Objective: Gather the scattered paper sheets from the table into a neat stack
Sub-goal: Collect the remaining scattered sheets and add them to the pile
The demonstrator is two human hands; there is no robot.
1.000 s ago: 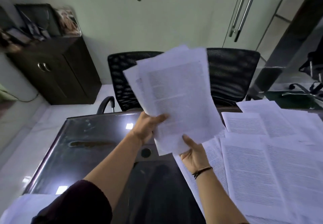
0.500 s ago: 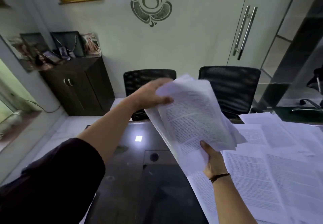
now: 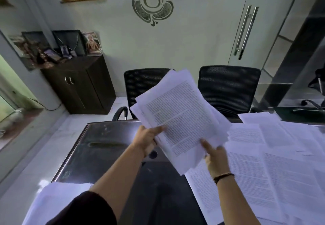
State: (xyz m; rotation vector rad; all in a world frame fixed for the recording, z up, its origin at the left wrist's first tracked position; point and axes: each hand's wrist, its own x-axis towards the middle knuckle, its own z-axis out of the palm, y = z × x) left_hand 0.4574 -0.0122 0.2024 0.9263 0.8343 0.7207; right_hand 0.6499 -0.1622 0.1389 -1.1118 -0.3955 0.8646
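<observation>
Fingers of left hand (image 3: 147, 137) and right hand (image 3: 215, 156) hidden behind fanned bundle of white printed sheets (image 3: 181, 117); thumbs only on show. Print too small to read. Loose white printed pages (image 3: 281, 163) on dark glossy surface (image 3: 98, 147) cut off right and bottom. White paper pile (image 3: 52, 200) cropped bottom left. Framed photos (image 3: 58, 47) on dark wooden cabinet (image 3: 82, 86) blurred.

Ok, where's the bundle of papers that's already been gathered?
The gathered bundle is held up mid-frame above the dark table, between the left hand and the right hand.
</observation>
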